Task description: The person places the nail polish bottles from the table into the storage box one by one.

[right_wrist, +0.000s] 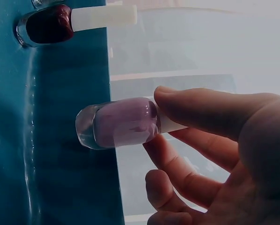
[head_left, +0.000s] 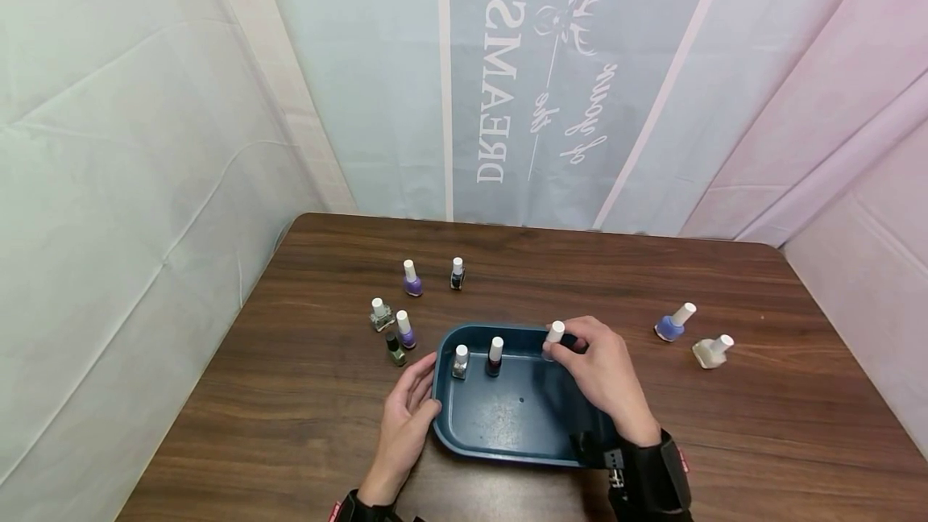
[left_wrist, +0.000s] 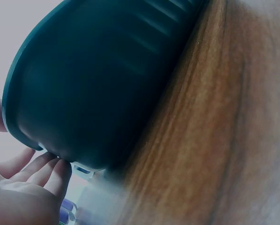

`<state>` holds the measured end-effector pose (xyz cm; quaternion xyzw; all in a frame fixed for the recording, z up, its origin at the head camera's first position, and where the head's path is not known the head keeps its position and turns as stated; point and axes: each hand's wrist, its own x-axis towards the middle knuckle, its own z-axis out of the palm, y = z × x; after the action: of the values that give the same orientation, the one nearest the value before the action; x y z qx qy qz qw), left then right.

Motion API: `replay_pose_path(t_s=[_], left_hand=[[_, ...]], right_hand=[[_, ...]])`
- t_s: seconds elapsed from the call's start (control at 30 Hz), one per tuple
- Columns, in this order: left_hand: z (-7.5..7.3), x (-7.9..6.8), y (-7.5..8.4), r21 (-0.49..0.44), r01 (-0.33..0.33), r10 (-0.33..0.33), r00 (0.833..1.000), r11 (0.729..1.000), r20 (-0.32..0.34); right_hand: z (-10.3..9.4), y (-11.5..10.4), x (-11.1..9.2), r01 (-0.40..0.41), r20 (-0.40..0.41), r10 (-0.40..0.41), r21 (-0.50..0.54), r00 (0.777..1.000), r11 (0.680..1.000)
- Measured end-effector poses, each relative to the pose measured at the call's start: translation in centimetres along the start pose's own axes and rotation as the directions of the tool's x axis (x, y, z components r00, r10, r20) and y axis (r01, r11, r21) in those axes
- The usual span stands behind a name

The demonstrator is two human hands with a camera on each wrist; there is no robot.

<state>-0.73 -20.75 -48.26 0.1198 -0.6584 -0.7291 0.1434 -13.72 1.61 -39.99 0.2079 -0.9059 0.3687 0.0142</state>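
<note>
My right hand (head_left: 605,373) pinches the white cap of a pale pink nail polish bottle (right_wrist: 128,123) between thumb and fingers. That bottle is upright inside the blue tray (head_left: 522,441), near its back right; whether its base touches the floor is unclear. A dark red nail polish bottle (head_left: 495,361) and a silvery nail polish bottle (head_left: 460,362) stand in the tray's left half. My left hand (head_left: 406,425) holds the tray's left side, its fingertips (left_wrist: 60,171) against the outer wall and the thumb at the rim.
Left of the tray stand two purple bottles (head_left: 412,284), a clear one (head_left: 381,316) and a dark green one (head_left: 395,351). A black bottle (head_left: 457,276) is behind it. To the right, a blue bottle (head_left: 669,329) and a whitish one (head_left: 709,354) stand on the wooden table (head_left: 761,433).
</note>
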Motion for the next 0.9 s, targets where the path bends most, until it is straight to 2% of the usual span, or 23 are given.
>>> replay_pose_path(t_s=[0.43, 0.9], left_hand=[[0.0, 0.0, 0.0, -0.016, -0.008, 0.008, 1.000, 1.000, 0.005], [-0.1, 0.0, 0.0, -0.019, -0.024, 0.025, 1.000, 1.000, 0.015]], right_hand=[[0.7, 0.1, 0.2, 0.046, 0.045, -0.047, 0.016, 0.998, 0.999], [1.4, -0.2, 0.4, -0.010, 0.139, 0.009, 0.007, 0.990, 1.000]])
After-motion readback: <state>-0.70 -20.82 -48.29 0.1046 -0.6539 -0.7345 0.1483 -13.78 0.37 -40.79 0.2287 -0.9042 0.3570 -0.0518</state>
